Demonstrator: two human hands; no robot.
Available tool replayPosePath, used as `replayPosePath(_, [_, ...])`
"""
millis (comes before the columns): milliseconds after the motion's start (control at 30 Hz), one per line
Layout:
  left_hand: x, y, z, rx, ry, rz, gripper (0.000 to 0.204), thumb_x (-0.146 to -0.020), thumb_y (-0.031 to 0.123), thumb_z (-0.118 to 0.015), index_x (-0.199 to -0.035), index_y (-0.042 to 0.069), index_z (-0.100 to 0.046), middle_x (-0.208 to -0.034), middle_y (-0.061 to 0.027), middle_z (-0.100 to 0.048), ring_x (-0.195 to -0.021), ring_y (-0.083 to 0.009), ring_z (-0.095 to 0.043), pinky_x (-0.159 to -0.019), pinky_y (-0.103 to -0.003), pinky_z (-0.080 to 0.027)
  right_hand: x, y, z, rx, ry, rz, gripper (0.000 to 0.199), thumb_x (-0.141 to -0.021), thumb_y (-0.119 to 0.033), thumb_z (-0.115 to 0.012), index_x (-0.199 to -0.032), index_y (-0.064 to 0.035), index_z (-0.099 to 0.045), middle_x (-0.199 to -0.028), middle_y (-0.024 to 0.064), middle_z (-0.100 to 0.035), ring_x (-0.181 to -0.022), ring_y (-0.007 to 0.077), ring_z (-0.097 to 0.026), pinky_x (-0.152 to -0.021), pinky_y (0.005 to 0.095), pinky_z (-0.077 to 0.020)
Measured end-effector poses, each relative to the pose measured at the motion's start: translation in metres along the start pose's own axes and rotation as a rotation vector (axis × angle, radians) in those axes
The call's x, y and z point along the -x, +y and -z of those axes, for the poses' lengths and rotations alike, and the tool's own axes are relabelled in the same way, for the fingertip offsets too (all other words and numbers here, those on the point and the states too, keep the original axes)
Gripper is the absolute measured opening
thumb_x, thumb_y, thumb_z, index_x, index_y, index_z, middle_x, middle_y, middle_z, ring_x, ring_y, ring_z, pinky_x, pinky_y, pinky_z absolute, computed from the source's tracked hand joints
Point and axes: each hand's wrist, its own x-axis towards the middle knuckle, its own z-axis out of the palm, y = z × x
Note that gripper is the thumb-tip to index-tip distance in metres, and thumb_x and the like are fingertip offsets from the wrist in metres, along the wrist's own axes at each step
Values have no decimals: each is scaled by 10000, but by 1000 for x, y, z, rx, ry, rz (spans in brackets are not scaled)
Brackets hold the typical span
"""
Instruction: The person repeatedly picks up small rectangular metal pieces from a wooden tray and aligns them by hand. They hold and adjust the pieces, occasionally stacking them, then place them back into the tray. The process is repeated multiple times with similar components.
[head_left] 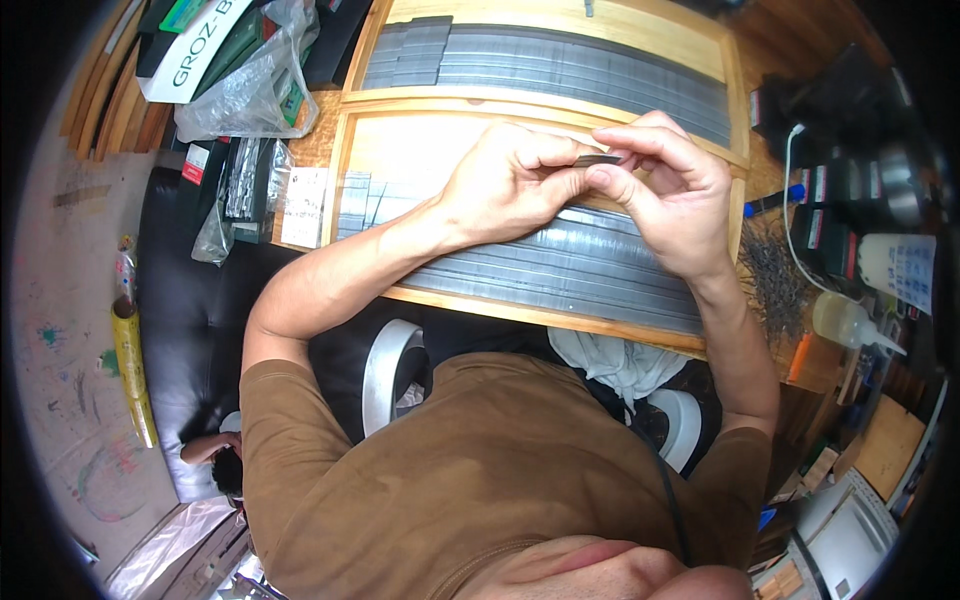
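Note:
Above the near wooden tray (520, 322), my two hands meet over a thin dark metal strip (598, 159). The thumb and forefinger of my left hand (510, 185) pinch one end of it. My right hand (680, 185) has its fingers curled round the other end, with the thumb against it; its fingertips are partly hidden there. Below them, tightly packed rows of thin grey metal pieces (560, 265) fill much of the tray. Shorter grey pieces (353, 205) lie at its left side.
A second wooden tray (738, 90) with grey metal rows adjoins on the far side. Plastic bags (255, 100) and boxes lie left. On the right are a blue marker (775, 200), a heap of thin dark bits (775, 280), a white cable (790, 200) and a squeeze bottle (840, 320).

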Motion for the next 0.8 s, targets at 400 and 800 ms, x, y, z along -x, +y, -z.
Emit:
replayPosePath(400, [0, 3, 2, -35, -29, 58, 196, -962, 129, -719, -1133, 42, -760, -964, -111, -784, -857, -102, -721, -747, -251, -581, 1, 6, 8, 55, -37, 62, 138, -825, 59, -789, -957, 26, -772, -884, 71, -690, -804, 115, -627, -730, 234, -509])
replayPosePath(800, [0, 7, 4, -22, -55, 90, 185, -963, 109, -710, -1121, 26, -757, -957, -111, -781, -854, -116, -719, -755, -260, -579, 1, 10, 9, 46, -36, 88, 151, -814, 56, -803, -959, 20, -777, -890, 72, -703, -797, 109, -636, -713, 224, -515])
